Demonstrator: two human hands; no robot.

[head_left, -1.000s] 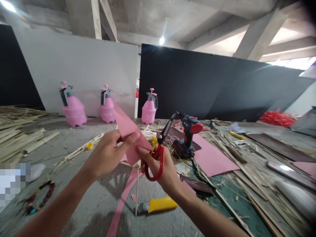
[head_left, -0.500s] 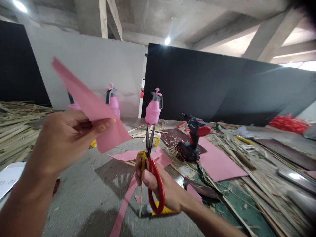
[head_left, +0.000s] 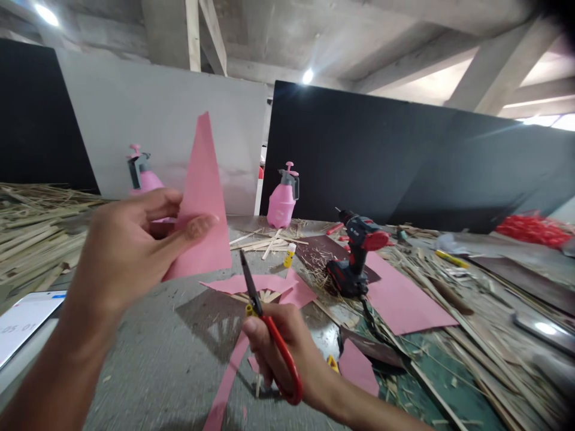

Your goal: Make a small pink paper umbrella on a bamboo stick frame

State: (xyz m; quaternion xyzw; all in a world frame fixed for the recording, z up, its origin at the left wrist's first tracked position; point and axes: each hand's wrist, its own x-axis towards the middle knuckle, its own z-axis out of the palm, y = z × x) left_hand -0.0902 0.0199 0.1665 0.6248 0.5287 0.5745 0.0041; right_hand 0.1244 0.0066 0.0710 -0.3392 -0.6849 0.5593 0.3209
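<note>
My left hand (head_left: 130, 245) pinches a tapered piece of pink paper (head_left: 204, 203) between thumb and fingers, its narrow end pointing up. In my right hand (head_left: 287, 341) is a pair of scissors (head_left: 281, 347) with a red handle; the dark blades look closed and point up and left, below and to the right of the held paper. Beyond my right hand, pink paper pieces (head_left: 299, 293) lie over thin wooden strips. A long pink strip (head_left: 227, 383) runs toward the near edge of view.
A cordless drill (head_left: 357, 254) stands right of centre, beside a pink sheet (head_left: 404, 299). Pink spray bottles (head_left: 282, 203) stand at the back. A glue bottle (head_left: 289, 255) is near the middle, a phone (head_left: 27, 323) at the left. Wooden strips (head_left: 36, 239) pile up at both sides.
The paper in my left hand has turned from leaning left to nearly upright. The scissors' blades have closed and tilted left, and my right hand has turned.
</note>
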